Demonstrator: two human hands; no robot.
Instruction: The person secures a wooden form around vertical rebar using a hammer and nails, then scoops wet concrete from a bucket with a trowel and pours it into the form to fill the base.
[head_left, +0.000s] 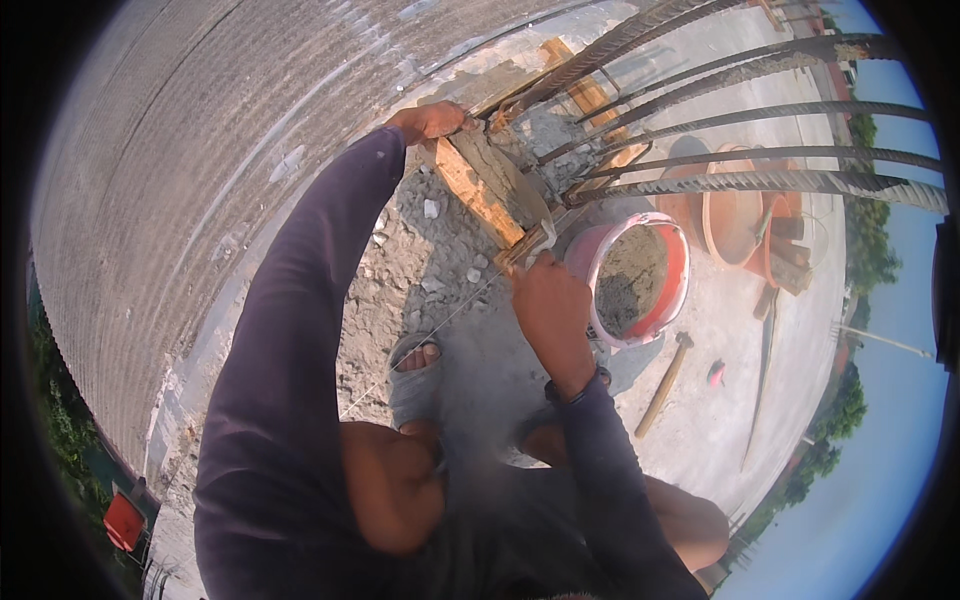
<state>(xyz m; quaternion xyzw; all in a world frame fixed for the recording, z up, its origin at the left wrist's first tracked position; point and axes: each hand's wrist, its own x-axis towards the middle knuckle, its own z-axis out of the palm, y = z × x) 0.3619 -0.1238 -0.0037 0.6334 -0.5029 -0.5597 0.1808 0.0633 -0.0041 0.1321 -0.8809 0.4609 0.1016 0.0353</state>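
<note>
My left hand (431, 121) is at the far end of a wooden form board (480, 193), its fingers bent against the corner. Whether they grip anything is hidden. Wet grey mortar (495, 169) lies along the board's inner side, by the rebar. At the near end, my right hand (553, 300) is closed around what looks like a trowel (553, 234); its grey metal shows above my knuckles and its handle is hidden in my fist. A short wood block (521, 249) crosses the board's end beside that hand. A thin string (450, 315) runs past it.
A pink bucket of mortar (630, 281) stands right of my right hand. Upright rebar (750, 184) rises beyond the formwork. A hammer (664, 386) lies on the slab, with orange tubs (731, 206) farther off. Corrugated roofing (187, 150) borders the left; rubble (431, 210) lies before my feet.
</note>
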